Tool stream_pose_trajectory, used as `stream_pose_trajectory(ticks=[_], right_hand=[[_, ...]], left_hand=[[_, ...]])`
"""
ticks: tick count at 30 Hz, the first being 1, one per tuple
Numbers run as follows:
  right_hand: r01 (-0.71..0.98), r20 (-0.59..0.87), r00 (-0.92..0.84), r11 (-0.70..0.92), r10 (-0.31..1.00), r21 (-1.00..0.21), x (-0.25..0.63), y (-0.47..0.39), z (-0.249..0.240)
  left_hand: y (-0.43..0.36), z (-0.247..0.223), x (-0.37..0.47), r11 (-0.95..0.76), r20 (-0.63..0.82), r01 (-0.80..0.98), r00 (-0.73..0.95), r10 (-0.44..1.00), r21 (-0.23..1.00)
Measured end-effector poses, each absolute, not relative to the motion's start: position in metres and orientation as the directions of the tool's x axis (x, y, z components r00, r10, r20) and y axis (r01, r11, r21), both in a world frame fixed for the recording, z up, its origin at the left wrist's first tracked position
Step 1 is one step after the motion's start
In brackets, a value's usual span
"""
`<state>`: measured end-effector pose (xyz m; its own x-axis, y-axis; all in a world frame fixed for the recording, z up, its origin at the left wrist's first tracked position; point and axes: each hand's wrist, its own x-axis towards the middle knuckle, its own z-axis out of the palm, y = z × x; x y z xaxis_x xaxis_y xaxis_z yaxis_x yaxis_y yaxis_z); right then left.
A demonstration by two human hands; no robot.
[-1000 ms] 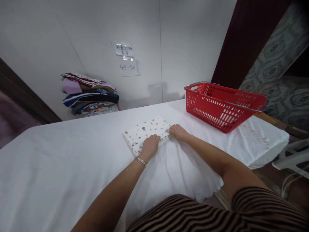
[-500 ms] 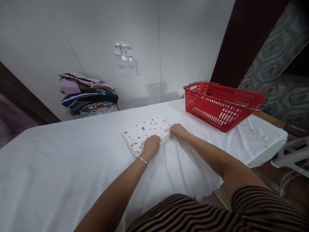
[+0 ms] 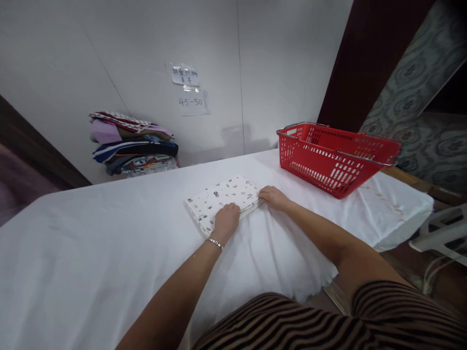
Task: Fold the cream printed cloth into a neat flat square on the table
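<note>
A folded white cloth [image 3: 222, 194] with small printed motifs lies flat on the white-covered table [image 3: 109, 238]. My left hand [image 3: 226, 221], with a silver bracelet at the wrist, grips the cloth's near edge, its fingers curled on the top layer. At the near right corner, my right hand [image 3: 273, 197] pinches the same cloth between thumb and fingers. The near edge shows stacked layers, slightly parted between the two hands. My fingertips are partly hidden by the cloth and by the backs of the hands.
Beyond the cloth to the right stands a red plastic basket [image 3: 328, 160] with metal handles. A pile of folded clothes [image 3: 134, 143] sits by the wall at the back left. Paper signs [image 3: 190, 102] hang on the wall. A white plastic stool [image 3: 441, 236] is beyond the table's right end.
My right hand has shifted slightly to the right at the cloth's corner. My left hand has moved a little left, and the layers at the near edge look more parted.
</note>
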<state>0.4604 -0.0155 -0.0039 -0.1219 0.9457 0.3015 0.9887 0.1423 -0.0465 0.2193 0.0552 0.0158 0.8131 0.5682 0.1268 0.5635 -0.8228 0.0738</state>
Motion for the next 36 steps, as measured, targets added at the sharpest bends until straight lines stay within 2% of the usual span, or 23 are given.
stream_pose_trajectory(ticks=[9, 15, 19, 22, 25, 28, 30, 32, 34, 36], right_hand=[[0.994, 0.326, -0.054, 0.080, 0.944, -0.069, 0.457, -0.016, -0.014], [0.990, 0.297, -0.039, 0.077, 0.954, -0.116, 0.452, -0.016, -0.002], [0.988, 0.359, -0.065, 0.112, 0.931, -0.110, 0.429, -0.003, 0.010], [0.988, 0.313, -0.071, 0.110, 0.947, -0.109, 0.408, 0.005, 0.005], [0.992, 0.231, -0.038, 0.065, 0.972, -0.111, 0.397, 0.004, -0.008], [0.992, 0.246, -0.034, 0.063, 0.969, -0.110, 0.396, -0.002, -0.016], [0.992, 0.235, -0.029, 0.057, 0.972, -0.114, 0.396, -0.004, -0.014], [0.990, 0.186, -0.022, 0.046, 0.982, -0.130, 0.396, 0.000, -0.008], [0.988, 0.144, 0.006, 0.017, 0.990, -0.154, 0.397, 0.009, 0.000], [0.985, 0.141, 0.052, -0.027, 0.989, -0.171, 0.398, 0.021, 0.006]], left_hand=[[0.053, 0.004, 0.214, -0.866, 0.178, 0.498, 0.855, 0.486, -0.028], [0.048, 0.005, 0.210, -0.859, 0.165, 0.511, 0.848, 0.504, 0.000], [0.047, 0.007, 0.211, -0.857, 0.188, 0.514, 0.840, 0.510, 0.030], [0.048, 0.010, 0.208, -0.855, 0.186, 0.514, 0.835, 0.518, 0.077], [0.053, 0.015, 0.199, -0.820, 0.150, 0.545, 0.809, 0.569, 0.175], [0.060, 0.023, 0.187, -0.747, 0.102, 0.595, 0.758, 0.644, 0.295], [0.066, 0.027, 0.179, -0.691, 0.101, 0.642, 0.704, 0.703, 0.333], [0.072, 0.029, 0.172, -0.677, 0.158, 0.675, 0.664, 0.731, 0.293], [0.078, 0.026, 0.167, -0.692, 0.205, 0.695, 0.661, 0.722, 0.197], [0.080, 0.017, 0.164, -0.689, 0.164, 0.714, 0.670, 0.724, 0.124]])
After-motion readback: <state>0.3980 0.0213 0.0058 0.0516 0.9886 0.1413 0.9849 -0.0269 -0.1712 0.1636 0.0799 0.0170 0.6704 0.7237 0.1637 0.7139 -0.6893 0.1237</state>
